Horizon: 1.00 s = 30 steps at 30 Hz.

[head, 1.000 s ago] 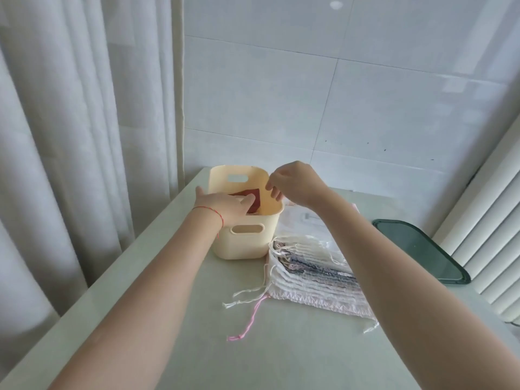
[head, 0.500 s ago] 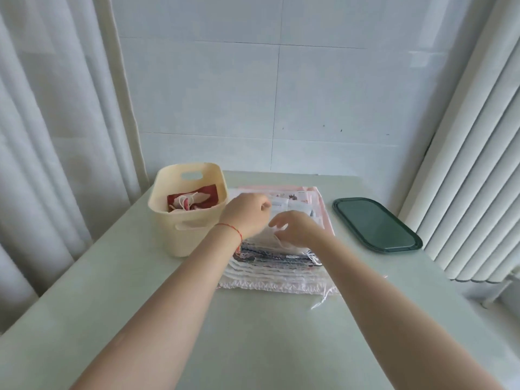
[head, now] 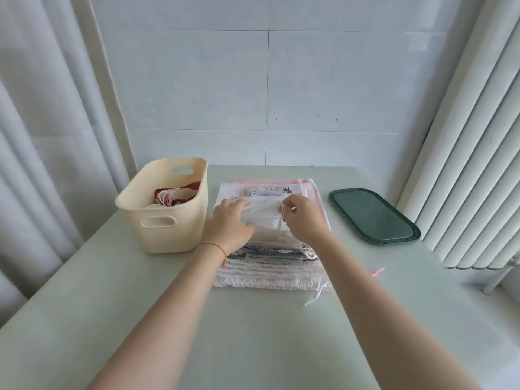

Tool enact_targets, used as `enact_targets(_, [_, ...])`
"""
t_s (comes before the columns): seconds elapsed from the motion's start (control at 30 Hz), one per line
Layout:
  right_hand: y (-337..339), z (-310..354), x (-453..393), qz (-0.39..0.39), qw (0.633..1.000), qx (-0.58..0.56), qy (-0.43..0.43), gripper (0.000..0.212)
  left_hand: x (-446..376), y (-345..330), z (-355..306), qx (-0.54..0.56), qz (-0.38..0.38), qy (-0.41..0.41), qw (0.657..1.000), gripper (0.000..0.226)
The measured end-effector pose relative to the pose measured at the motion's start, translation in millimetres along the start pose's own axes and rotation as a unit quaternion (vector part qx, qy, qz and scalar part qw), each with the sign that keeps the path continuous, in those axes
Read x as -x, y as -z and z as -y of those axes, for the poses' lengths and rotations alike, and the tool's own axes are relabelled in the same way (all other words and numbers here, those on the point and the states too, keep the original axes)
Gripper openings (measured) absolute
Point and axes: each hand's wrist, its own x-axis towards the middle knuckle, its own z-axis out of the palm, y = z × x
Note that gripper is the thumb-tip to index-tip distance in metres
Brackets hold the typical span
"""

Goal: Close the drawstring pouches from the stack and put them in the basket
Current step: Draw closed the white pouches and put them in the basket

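Note:
A stack of flat drawstring pouches (head: pixel 267 270) lies mid-table, white and patterned, frilled edges toward me. On top is a white pouch (head: pixel 263 216). My left hand (head: pixel 230 228) grips its left side with curled fingers. At the pouch's right end my right hand (head: pixel 302 220) pinches its white drawstring, loops of cord hanging below the fingers. The cream plastic basket (head: pixel 168 220) stands left of the stack and holds a red-and-white pouch (head: pixel 173 195) with its cords showing.
A dark green tray (head: pixel 372 215) lies right of the stack near a white ribbed radiator (head: pixel 464 170). Curtains hang at the left. A tiled wall backs the table. Loose cords, one pink (head: pixel 378 271), trail from the stack's right side.
Both hands left the basket, where the red pouch stayed, and came onto the top of the stack. They now hold the white top pouch, the right hand pinching its cord. The view shifted right.

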Motion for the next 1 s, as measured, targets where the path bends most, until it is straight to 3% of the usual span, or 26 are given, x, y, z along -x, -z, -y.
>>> enact_targets(0.1, [8.3, -8.5, 8.1, -0.009, 0.998, -0.062, 0.001, 0.012, 0.8, -7.2, 1.1, 0.125, -0.124, 0.009, 0.984, 0.019])
enact_targets(0.2, [7.9, -18.6, 8.7, 0.002, 0.995, -0.098, -0.009, 0.025, 4.1, -5.8, 0.6, 0.141, -0.177, 0.017, 0.974, 0.033])
enact_targets(0.33, [1.9, -26.5, 0.4, -0.029, 0.992, -0.116, -0.029, 0.023, 0.3, -3.3, 3.0, 0.175, -0.100, -0.006, 0.980, 0.044])
enact_targets(0.43, [4.5, -24.1, 2.0, -0.054, 0.984, -0.166, -0.039, 0.027, -3.3, 0.4, 8.4, 0.200, -0.050, -0.007, 0.978, 0.029])
enact_targets(0.47, [5.9, -23.8, 3.2, -0.064, 0.979, -0.189, -0.042, 0.024, -3.6, 1.4, 10.8, 0.213, -0.037, 0.003, 0.976, 0.019])
enact_targets(0.57, [12.4, -24.3, 9.1, -0.074, 0.958, -0.260, -0.098, 0.039, -3.5, 1.5, 18.7, 0.302, -0.011, 0.068, 0.951, 0.032])
enact_targets(0.67, [23.4, -23.8, 11.2, -0.095, 0.912, -0.358, -0.176, 0.051, -3.3, 2.6, 24.2, 0.332, -0.007, 0.095, 0.938, 0.034])
enact_targets(0.77, [31.9, -25.4, 8.5, -0.102, 0.844, -0.468, -0.242, 0.052, -1.6, 7.1, 26.8, 0.338, 0.031, 0.085, 0.937, 0.040])
enact_targets(0.87, [33.6, -29.4, 7.2, -0.074, 0.765, -0.580, -0.271, 0.048, 2.4, 12.6, 22.8, 0.457, 0.091, 0.082, 0.881, 0.049])
enact_targets(0.93, [32.5, -32.0, 6.6, -0.059, 0.733, -0.617, -0.281, 0.048, 2.2, 14.2, 18.8, 0.528, 0.119, 0.094, 0.836, 0.052])
enact_targets(1.0, [30.2, -34.2, 5.4, -0.055, 0.712, -0.635, -0.295, 0.049, -0.5, 14.7, 16.8, 0.613, 0.131, 0.126, 0.769, 0.051])
